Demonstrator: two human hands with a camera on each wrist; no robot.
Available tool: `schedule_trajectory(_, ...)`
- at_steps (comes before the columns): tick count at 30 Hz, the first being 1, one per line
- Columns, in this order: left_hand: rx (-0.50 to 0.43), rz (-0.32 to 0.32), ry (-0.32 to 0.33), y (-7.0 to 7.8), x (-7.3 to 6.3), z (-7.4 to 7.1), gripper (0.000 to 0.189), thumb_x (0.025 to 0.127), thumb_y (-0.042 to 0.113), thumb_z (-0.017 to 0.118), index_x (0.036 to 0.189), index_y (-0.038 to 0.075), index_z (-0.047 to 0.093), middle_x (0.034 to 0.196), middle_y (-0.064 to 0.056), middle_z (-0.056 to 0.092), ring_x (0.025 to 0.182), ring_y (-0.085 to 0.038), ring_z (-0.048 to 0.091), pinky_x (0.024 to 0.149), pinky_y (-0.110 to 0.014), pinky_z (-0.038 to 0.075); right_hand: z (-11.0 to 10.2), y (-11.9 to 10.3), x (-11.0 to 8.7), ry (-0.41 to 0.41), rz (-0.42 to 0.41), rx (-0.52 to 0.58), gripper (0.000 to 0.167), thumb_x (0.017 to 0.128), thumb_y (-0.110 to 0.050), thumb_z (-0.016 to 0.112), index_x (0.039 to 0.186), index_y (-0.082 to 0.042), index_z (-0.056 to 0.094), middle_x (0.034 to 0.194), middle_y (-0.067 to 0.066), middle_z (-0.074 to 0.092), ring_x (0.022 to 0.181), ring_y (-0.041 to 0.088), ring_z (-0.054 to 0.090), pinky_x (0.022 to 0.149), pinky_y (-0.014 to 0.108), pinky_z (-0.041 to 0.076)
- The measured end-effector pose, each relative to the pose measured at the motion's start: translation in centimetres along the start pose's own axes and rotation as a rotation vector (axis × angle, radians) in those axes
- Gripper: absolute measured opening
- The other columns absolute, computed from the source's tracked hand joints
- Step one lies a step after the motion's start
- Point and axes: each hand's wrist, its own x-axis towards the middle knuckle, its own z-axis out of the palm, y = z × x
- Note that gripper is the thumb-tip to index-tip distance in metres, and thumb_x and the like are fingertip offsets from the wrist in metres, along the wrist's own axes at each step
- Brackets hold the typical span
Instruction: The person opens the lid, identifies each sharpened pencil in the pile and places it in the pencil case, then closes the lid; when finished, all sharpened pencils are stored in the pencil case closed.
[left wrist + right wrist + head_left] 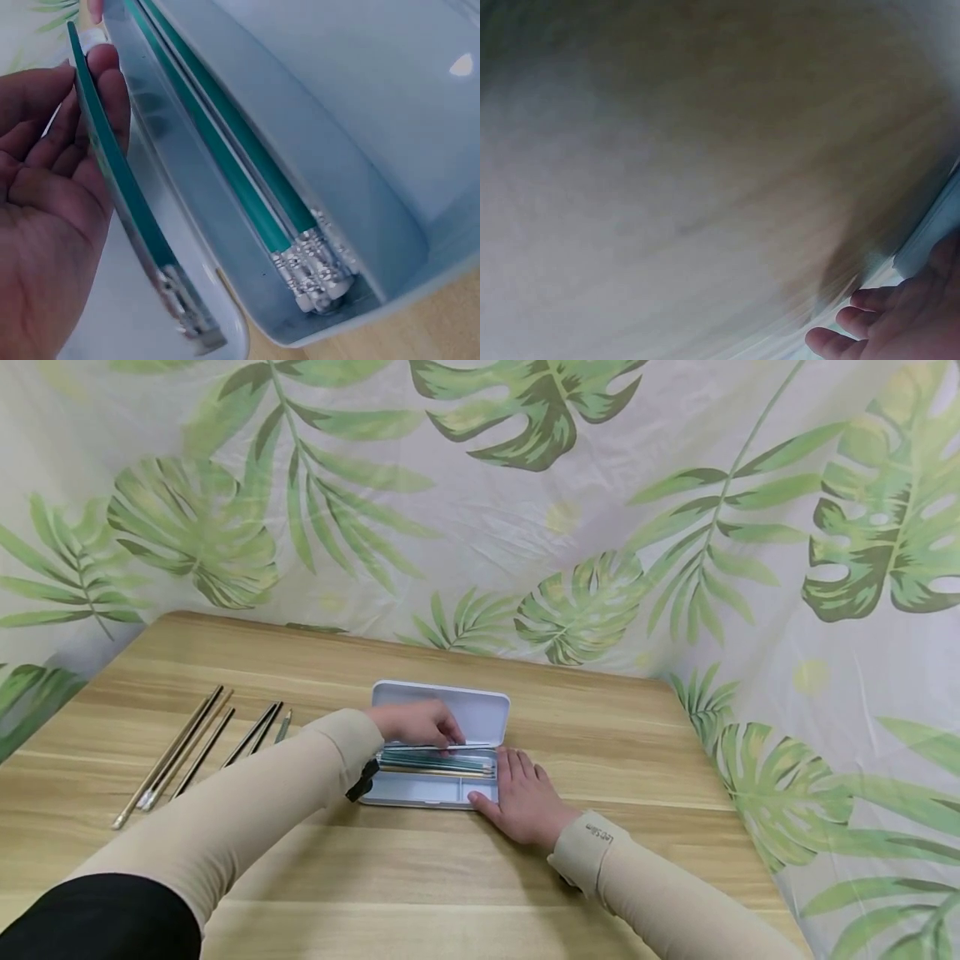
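Note:
A white pencil case (423, 789) lies on the table with its lid (483, 706) raised at the back. My left hand (416, 723) is over the rear of the case and pinches a green pencil (120, 169) between thumb and fingers. In the left wrist view, that pencil's metal eraser end points down, outside the case wall. Several other green pencils (259, 199) lie together in the long compartment. My right hand (528, 802) rests flat against the case's right end, fingers straight, its thumb on the front right corner.
To the left on the wooden table (622, 877), several brown and black pencils (168, 760) lie side by side. Nearer the case are two dark pencils (251, 733) and a short green pencil (283, 727). A leaf-patterned cloth (525, 527) hangs behind the table.

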Motion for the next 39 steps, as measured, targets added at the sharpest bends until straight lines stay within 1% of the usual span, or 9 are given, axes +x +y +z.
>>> schedule_trajectory(5, 0.134, 0.016, 0.041, -0.2, 0.1, 0.1, 0.024, 0.092, -0.006, 0.064, 0.112, 0.000, 0.076, 0.101, -0.005, 0.074, 0.095, -0.016, 0.066, 0.092, -0.037, 0.055, -0.4, -0.2, -0.1, 0.015, -0.008, 0.006, 0.093, 0.104, -0.066, 0.035, 0.161, 0.006, 0.017, 0.164, 0.027, 0.026, 0.151, 0.041, 0.025, 0.118, 0.060, 0.027)
schedule_trajectory(9, 0.221, 0.059, 0.100, -0.2, 0.0, 0.3, 0.022, 0.092, -0.004, 0.064, 0.110, 0.000, 0.077, 0.100, -0.005, 0.074, 0.097, -0.018, 0.067, 0.093, -0.038, 0.055, -0.2, -0.2, 0.0, 0.027, -0.010, 0.005, 0.093, 0.105, -0.066, 0.034, 0.161, 0.006, 0.018, 0.163, 0.027, 0.027, 0.151, 0.041, 0.025, 0.118, 0.060, 0.027)
schedule_trajectory(14, 0.196, 0.094, 0.185, -0.3, -1.3, 0.4, 0.017, 0.095, 0.000, 0.064, 0.107, -0.003, 0.076, 0.096, -0.006, 0.073, 0.091, -0.018, 0.066, 0.088, -0.038, 0.057, 0.0, -0.2, 0.2, 0.015, -0.007, 0.005, 0.095, 0.104, -0.068, 0.031, 0.161, 0.006, 0.017, 0.164, 0.027, 0.026, 0.151, 0.040, 0.024, 0.118, 0.060, 0.027)
schedule_trajectory(17, 0.152, 0.109, 0.233, -1.0, -2.6, 0.0, 0.016, 0.097, 0.000, 0.062, 0.106, -0.005, 0.074, 0.095, -0.009, 0.073, 0.087, -0.018, 0.066, 0.082, -0.037, 0.057, -0.1, -0.1, 0.1, 0.010, 0.000, 0.012, 0.096, 0.104, -0.069, 0.030, 0.161, 0.007, 0.016, 0.164, 0.027, 0.024, 0.152, 0.041, 0.023, 0.118, 0.060, 0.026)
schedule_trajectory(20, 0.097, 0.102, 0.288, -2.2, -4.2, -0.7, 0.017, 0.097, -0.001, 0.060, 0.106, -0.007, 0.073, 0.094, -0.011, 0.073, 0.084, -0.019, 0.067, 0.078, -0.037, 0.058, -0.2, -0.1, 0.0, 0.015, 0.007, 0.006, 0.096, 0.104, -0.069, 0.031, 0.161, 0.007, 0.016, 0.165, 0.027, 0.024, 0.152, 0.041, 0.023, 0.118, 0.060, 0.026)
schedule_trajectory(24, 0.030, 0.059, 0.352, -4.0, -6.5, -1.6, 0.018, 0.098, -0.001, 0.059, 0.107, -0.009, 0.071, 0.092, -0.011, 0.072, 0.084, -0.020, 0.068, 0.077, -0.037, 0.058, -0.2, -0.1, 0.0, 0.025, 0.007, -0.015, 0.096, 0.104, -0.069, 0.031, 0.161, 0.007, 0.016, 0.164, 0.027, 0.025, 0.152, 0.041, 0.024, 0.118, 0.060, 0.026)
schedule_trajectory(29, -0.036, -0.023, 0.382, -5.5, -9.8, -2.6, 0.022, 0.100, 0.004, 0.058, 0.112, -0.012, 0.069, 0.097, -0.014, 0.073, 0.089, -0.022, 0.068, 0.080, -0.039, 0.058, -0.3, -0.2, -0.2, 0.024, 0.004, -0.015, 0.097, 0.104, -0.069, 0.031, 0.161, 0.008, 0.016, 0.164, 0.028, 0.024, 0.152, 0.041, 0.023, 0.119, 0.061, 0.023)
schedule_trajectory(35, -0.022, -0.108, 0.450, -7.2, -13.2, -3.8, 0.027, 0.102, 0.008, 0.058, 0.116, -0.014, 0.066, 0.099, -0.017, 0.074, 0.091, -0.025, 0.070, 0.078, -0.039, 0.057, -0.2, -0.4, -0.4, 0.033, 0.022, -0.027, 0.097, 0.103, -0.069, 0.032, 0.161, 0.007, 0.016, 0.165, 0.026, 0.023, 0.153, 0.040, 0.021, 0.120, 0.061, 0.019)
schedule_trajectory(39, -0.022, -0.196, 0.460, -8.2, -15.3, -4.2, 0.030, 0.104, 0.008, 0.056, 0.119, -0.016, 0.064, 0.103, -0.020, 0.072, 0.094, -0.028, 0.069, 0.077, -0.038, 0.057, 0.0, -0.5, -0.5, 0.036, 0.024, -0.059, 0.098, 0.103, -0.071, 0.029, 0.161, 0.007, 0.015, 0.166, 0.025, 0.023, 0.153, 0.038, 0.021, 0.121, 0.060, 0.017)
